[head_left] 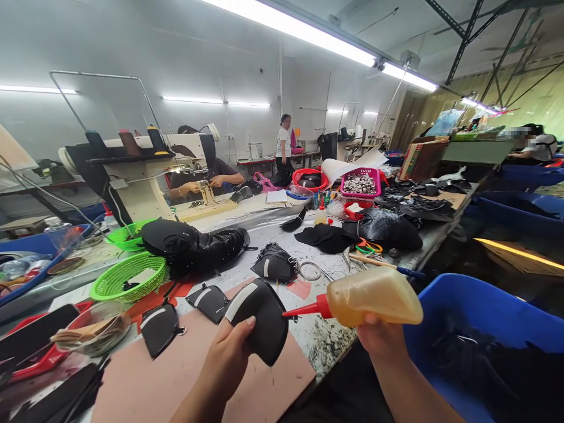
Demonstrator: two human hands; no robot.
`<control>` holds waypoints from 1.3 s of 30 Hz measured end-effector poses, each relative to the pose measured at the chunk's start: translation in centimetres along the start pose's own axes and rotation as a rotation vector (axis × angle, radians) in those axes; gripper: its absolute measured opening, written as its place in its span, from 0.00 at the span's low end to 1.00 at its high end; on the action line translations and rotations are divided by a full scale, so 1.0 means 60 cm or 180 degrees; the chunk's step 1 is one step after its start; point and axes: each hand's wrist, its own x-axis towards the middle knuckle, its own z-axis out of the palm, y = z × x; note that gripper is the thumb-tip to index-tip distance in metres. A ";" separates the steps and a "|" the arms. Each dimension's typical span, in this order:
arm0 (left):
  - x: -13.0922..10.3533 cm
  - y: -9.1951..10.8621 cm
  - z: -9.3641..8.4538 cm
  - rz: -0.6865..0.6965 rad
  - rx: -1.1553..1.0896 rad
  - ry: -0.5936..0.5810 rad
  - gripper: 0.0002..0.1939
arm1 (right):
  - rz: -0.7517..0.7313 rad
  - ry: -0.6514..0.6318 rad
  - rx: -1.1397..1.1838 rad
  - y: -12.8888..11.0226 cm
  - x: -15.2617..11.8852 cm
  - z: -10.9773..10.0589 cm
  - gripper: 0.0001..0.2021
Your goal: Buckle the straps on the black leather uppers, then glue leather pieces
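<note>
My left hand [231, 352] grips a black curved panel [259, 320] with a light grey stripe, thumb on its face. In my right hand [381, 338] is a squeeze bottle [374, 294] of amber liquid, tipped sideways. Its red nozzle [306, 306] points left, with the tip at the panel's right edge; whether it touches I cannot tell. Beneath lies a pink sheet [176, 376]. Two similar black pieces with metal rings, a near one [161, 329] and a farther one [208, 302], rest by the panel. Beyond them sits a stack of striped black panels [275, 264].
Green baskets [108, 281] and a stuffed black bundle [194, 247] stand left. A blue bin [440, 294] is beside the table at right. Scissors [370, 247] and black scraps [328, 238] lie behind the bottle. A co-worker [215, 173] sits at a machine [145, 176] across the table.
</note>
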 end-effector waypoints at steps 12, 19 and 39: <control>-0.001 0.004 0.005 -0.0085 -0.0283 -0.0116 0.12 | -0.0119 -0.0013 -0.0010 0.004 -0.018 0.010 0.18; 0.004 0.001 0.005 -0.0131 -0.0196 -0.0010 0.11 | -0.0074 -0.0095 0.0068 0.019 -0.035 -0.012 0.18; 0.045 0.006 -0.027 -0.0515 -0.0734 -0.0614 0.17 | -0.0474 -0.0076 0.0178 -0.009 -0.034 0.026 0.23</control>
